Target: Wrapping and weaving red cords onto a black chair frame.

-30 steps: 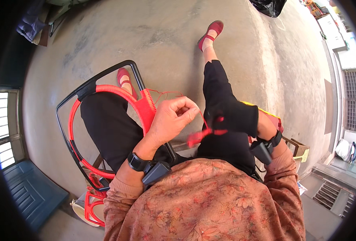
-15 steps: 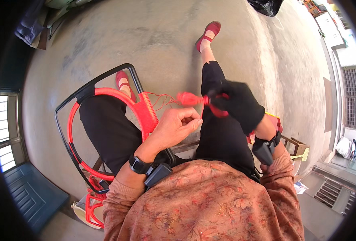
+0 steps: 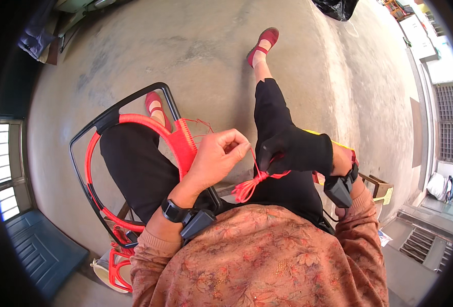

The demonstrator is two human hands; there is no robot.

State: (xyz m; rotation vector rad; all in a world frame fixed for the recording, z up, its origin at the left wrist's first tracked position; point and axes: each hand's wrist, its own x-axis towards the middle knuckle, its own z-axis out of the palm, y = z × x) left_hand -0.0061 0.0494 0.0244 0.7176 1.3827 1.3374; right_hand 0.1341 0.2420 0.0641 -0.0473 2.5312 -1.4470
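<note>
Across my left thigh rests a black tubular frame (image 3: pixel 73 148) with a ring and a panel wrapped in red cord (image 3: pixel 183 148). My bare left hand (image 3: pixel 217 153) is beside that panel, thumb and forefinger pinching a thin red strand. From there the strand runs to a bundle of red cord (image 3: pixel 247 189), tied in the middle with its loops hanging over my lap. My right hand (image 3: pixel 298 151), in a black glove, is closed on the bundle near its tie; the glove hides part of its fingers. Loose red strands trail from the panel's far edge.
On the left, a blue panelled board (image 3: pixel 45 250) lies low near a window. A pale container (image 3: pixel 104 271) with a red-wrapped piece stands by my left side. A small wooden stool or box (image 3: pixel 381 189) is at my right. A black plastic bag (image 3: pixel 337 7) lies on the concrete floor ahead.
The cord bundle has swung from above my hands down towards my lap. My right hand has dropped lower, and the strand between my hands is now drawn out.
</note>
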